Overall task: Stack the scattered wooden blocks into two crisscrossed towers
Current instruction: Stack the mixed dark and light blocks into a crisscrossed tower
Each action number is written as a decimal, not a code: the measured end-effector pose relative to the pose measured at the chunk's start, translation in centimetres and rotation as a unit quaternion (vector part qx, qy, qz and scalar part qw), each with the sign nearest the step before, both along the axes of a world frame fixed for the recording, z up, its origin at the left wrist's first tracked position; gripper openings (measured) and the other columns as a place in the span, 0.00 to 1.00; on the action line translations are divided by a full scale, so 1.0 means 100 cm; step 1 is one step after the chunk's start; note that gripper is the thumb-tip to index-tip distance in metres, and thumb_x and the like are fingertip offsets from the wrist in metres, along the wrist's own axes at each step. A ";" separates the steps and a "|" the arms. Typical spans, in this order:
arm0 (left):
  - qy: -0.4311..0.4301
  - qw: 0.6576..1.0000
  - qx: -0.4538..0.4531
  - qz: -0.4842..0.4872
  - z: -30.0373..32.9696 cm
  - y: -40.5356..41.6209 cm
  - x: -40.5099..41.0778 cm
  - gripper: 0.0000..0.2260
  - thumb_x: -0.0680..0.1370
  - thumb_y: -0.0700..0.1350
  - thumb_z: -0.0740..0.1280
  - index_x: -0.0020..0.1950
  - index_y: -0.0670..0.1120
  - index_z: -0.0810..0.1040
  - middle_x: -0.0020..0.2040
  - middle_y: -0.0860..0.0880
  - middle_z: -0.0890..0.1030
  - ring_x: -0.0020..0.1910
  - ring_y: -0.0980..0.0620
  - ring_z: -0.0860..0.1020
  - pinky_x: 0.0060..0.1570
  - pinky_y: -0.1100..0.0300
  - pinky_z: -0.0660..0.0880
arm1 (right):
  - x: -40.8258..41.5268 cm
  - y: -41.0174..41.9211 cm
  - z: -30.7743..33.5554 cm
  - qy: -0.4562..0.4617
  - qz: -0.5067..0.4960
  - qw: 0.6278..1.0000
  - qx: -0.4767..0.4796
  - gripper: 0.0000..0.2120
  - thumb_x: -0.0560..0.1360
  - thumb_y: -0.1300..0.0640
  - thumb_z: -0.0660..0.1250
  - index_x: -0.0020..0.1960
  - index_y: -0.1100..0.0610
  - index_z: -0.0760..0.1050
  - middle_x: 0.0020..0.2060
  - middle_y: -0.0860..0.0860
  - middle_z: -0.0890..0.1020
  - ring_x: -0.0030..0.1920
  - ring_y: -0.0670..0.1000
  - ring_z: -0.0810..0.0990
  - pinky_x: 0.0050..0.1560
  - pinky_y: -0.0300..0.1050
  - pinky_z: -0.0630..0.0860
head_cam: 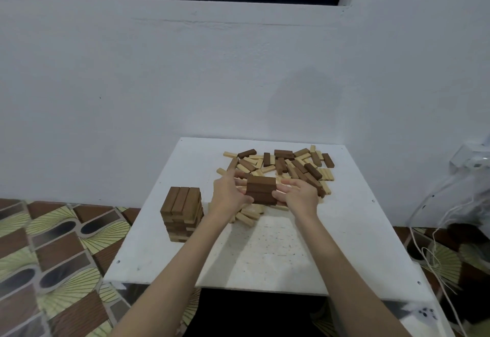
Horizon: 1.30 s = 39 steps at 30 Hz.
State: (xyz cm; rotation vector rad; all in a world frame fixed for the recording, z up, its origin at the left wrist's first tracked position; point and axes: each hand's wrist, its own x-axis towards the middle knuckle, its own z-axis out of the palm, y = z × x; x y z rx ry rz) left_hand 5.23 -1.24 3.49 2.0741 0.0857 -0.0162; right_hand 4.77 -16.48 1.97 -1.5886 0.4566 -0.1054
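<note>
A crisscrossed tower (181, 213) of dark and light wooden blocks stands on the left part of the white table (265, 257). At the table's middle I hold a bundle of three dark blocks (261, 190) lifted between both hands. My left hand (229, 193) grips its left end, index finger pointing up and away. My right hand (299, 195) grips its right end with spread fingers. Behind the bundle lies a heap of scattered blocks (289, 167), dark and light mixed. Several light blocks (248, 216) lie under my hands.
The table stands against a white wall (185, 84). Patterned floor (53, 257) lies to the left. White cables (434, 244) and a socket (472, 159) hang at the right, beside the table's right edge.
</note>
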 end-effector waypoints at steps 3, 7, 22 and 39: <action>-0.021 1.000 -0.001 0.011 0.014 0.023 -0.002 0.26 0.65 0.30 0.75 0.60 0.41 0.73 0.51 0.43 0.80 0.37 0.52 0.77 0.37 0.65 0.74 | 0.003 0.019 0.013 -0.015 0.020 1.000 0.009 0.15 0.67 0.72 0.74 0.50 0.59 0.78 0.44 0.54 0.83 0.37 0.42 0.79 0.32 0.33 0.77; -0.032 0.999 0.002 0.028 0.027 0.057 -0.009 0.28 0.64 0.31 0.76 0.62 0.42 0.72 0.51 0.44 0.80 0.38 0.52 0.79 0.38 0.65 0.75 | 0.004 0.050 0.023 -0.028 0.046 0.998 0.037 0.16 0.67 0.72 0.73 0.53 0.62 0.78 0.46 0.55 0.83 0.38 0.43 0.80 0.30 0.30 0.75; 0.016 0.998 0.018 0.051 0.037 0.153 -0.027 0.29 0.64 0.31 0.77 0.61 0.42 0.72 0.52 0.42 0.82 0.46 0.44 0.82 0.52 0.50 0.78 | -0.012 0.145 0.023 -0.019 0.081 0.994 0.065 0.16 0.66 0.72 0.74 0.52 0.61 0.78 0.44 0.55 0.82 0.45 0.52 0.83 0.34 0.34 0.79; 0.064 0.998 0.009 -0.002 0.028 0.172 -0.021 0.29 0.64 0.29 0.75 0.63 0.40 0.71 0.52 0.40 0.81 0.47 0.43 0.81 0.46 0.55 0.79 | -0.024 0.161 0.012 -0.003 0.055 0.998 0.029 0.16 0.67 0.69 0.75 0.51 0.60 0.76 0.49 0.57 0.83 0.45 0.52 0.83 0.37 0.37 0.79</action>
